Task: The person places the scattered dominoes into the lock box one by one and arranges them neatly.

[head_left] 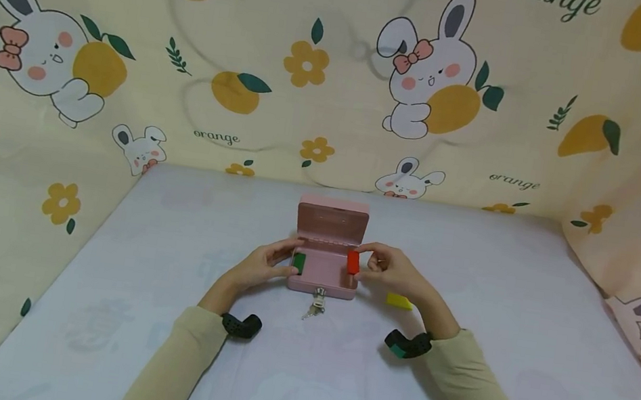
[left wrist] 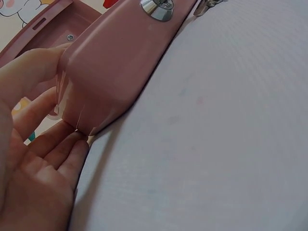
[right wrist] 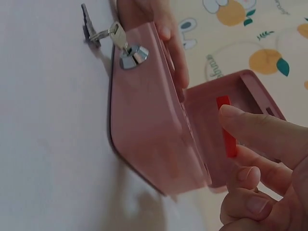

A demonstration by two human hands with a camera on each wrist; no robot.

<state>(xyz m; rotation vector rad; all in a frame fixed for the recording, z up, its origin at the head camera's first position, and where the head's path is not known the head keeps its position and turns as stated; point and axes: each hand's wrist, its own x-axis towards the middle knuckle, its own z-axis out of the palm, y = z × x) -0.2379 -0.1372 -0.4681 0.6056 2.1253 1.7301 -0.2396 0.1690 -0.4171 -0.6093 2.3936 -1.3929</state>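
Toward the far edge of the desk (head_left: 473,249), the left grip (head_left: 262,263) clasps the pink box (head_left: 325,266) by its left wall (apparently to steady it). The right grip (head_left: 396,273) pinches the red block (head_left: 352,263) endwise, likely for control, at the box's right edge.

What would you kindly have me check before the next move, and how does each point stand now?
1. Lid raised: ok.
2. Red block secure: ok, pinched in the right hand.
3. Box braced: ok, left hand touches its left end.
4. Green block inside the box: ok, at the left end.
5. Yellow block inside too: not ok, outside on the table.
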